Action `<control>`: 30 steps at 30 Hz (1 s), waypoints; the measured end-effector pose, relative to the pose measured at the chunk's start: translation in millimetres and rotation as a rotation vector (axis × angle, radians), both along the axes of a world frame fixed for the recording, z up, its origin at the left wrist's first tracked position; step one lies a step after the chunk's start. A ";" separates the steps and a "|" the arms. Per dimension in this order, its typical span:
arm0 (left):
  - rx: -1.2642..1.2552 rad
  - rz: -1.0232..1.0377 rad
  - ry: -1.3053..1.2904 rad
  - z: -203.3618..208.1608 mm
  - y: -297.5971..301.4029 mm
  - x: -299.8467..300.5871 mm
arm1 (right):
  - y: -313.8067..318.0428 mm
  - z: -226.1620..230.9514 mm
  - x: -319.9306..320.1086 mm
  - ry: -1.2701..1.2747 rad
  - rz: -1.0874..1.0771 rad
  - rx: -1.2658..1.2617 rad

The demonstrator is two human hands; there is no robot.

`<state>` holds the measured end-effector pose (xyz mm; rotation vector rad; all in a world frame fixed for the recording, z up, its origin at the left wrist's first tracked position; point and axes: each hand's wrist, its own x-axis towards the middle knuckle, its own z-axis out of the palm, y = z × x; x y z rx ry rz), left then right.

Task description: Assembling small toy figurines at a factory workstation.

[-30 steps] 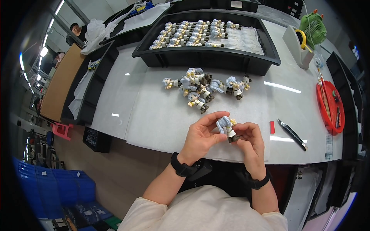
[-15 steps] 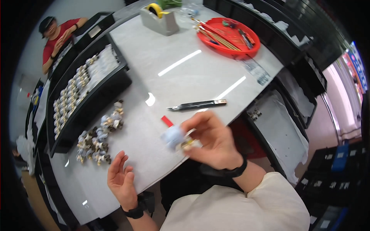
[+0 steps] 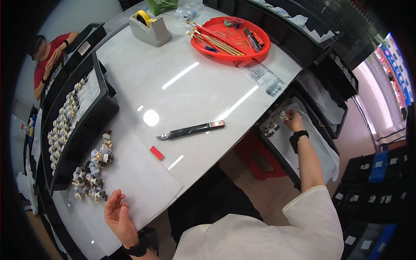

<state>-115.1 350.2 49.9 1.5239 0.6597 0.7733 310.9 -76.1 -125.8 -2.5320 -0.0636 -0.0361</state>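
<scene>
My right hand reaches into a black tray to the right of the table. Its fingers are closed on a small figurine, just above or on the tray's white lining. Several similar figurines lie beside it there. Near the table's front edge, my left hand is held palm inward with loosely curled fingers and nothing in them. Just beyond it sits a loose heap of small blue, white and brown figurines. A black craft knife and a short red strip rest mid-table.
Rows of figurines fill a black tray at the left. At the back stand a grey tape dispenser and a red round tray of brushes and pens. More black trays line the right. A person in red sits at far left.
My right hand has carried the figurine from over the table's front edge to the right-hand tray. My left hand has shifted slightly left and down in view as the view turned.
</scene>
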 end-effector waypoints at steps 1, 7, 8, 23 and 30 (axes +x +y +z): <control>-0.014 -0.002 -0.002 -0.2 -0.3 1.4 | -3.4 -12.4 6.1 -0.016 0.019 -0.067; -0.035 -0.015 0.003 1.9 3.2 7.2 | -2.7 -61.4 28.9 0.021 0.065 -0.088; -0.044 -0.002 0.004 4.0 3.9 2.7 | 9.8 -62.4 25.2 0.035 0.061 -0.065; 0.658 -0.195 0.235 105.5 -9.3 -15.8 | 22.4 63.5 -27.3 -0.186 0.060 0.661; 1.030 -0.050 0.556 116.7 93.3 -14.3 | 137.5 177.5 -144.6 -0.236 0.447 0.885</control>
